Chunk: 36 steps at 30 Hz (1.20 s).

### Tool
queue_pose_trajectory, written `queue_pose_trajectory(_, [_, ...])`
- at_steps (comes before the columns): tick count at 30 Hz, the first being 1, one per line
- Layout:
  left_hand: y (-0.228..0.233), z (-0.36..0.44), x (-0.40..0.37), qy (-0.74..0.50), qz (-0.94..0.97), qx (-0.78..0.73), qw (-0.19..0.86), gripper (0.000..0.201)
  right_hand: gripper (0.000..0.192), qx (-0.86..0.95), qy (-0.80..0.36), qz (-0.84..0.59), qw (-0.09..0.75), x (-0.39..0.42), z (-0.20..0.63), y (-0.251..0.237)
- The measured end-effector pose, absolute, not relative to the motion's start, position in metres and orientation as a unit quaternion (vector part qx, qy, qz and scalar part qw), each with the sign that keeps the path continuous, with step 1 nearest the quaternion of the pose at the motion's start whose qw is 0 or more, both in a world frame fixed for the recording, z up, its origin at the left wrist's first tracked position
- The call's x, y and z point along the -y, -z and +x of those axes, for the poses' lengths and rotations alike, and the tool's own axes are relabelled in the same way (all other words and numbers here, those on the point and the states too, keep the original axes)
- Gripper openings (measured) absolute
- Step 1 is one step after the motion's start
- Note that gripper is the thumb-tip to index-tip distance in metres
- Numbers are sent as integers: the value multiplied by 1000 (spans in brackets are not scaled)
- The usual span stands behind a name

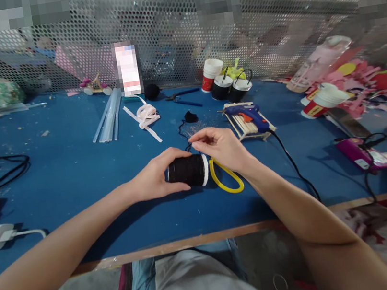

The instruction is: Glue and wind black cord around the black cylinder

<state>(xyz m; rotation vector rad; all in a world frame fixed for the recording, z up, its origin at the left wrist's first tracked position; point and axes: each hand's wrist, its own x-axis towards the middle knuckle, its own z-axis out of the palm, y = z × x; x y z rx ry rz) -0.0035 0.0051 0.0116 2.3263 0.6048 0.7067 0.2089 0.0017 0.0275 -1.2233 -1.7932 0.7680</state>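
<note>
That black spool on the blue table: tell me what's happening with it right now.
A person seated at the blue table grips the black spool on its side with the left hand. The right hand pinches a strand of black thread just above the spool's white end. A yellow loop lies on the table against that end. Behind the hands, a blue glue gun rests on a small rack of wooden sticks, with pink ribbon and clear glue sticks further back.

Count — two bare hands point(156, 177), one black thread spool point(187, 170), one yellow rubber loop point(226, 181), one blue glue gun point(249, 115), two black lidded cups point(222, 87) — one red-white paper cup point(211, 73)
</note>
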Motion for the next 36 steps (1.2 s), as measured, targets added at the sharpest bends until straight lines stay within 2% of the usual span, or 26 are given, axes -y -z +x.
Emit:
queue_pose_trajectory(20, [-6, -2, -7, -288, 918, -187, 197, 51, 23, 722, -321, -499, 356, -4, 211, -28])
queue_pose_trajectory(24, [1, -5, -16, -283, 910, -241, 185, 53, 30, 723, -256, -553, 326, -7, 216, -30])
queue_pose_trajectory(27, [5, -8, -25, -274, 885, -325, 188, 54, 29, 749, -185, -580, 261, -4, 222, -40])
queue_pose_trajectory(31, [-3, -17, -39, -257, 869, -392, 160, 60, 29, 779, -109, -606, 120, 12, 231, -50])
queue_pose_trajectory(34, [-18, -36, -59, -262, 835, -470, 113, 42, 30, 766, -76, -638, -9, 28, 234, -46])
queue_pose_trajectory(36, [-26, -56, -77, -244, 787, -565, 54, 37, 33, 756, -61, -648, -75, 35, 233, -39])
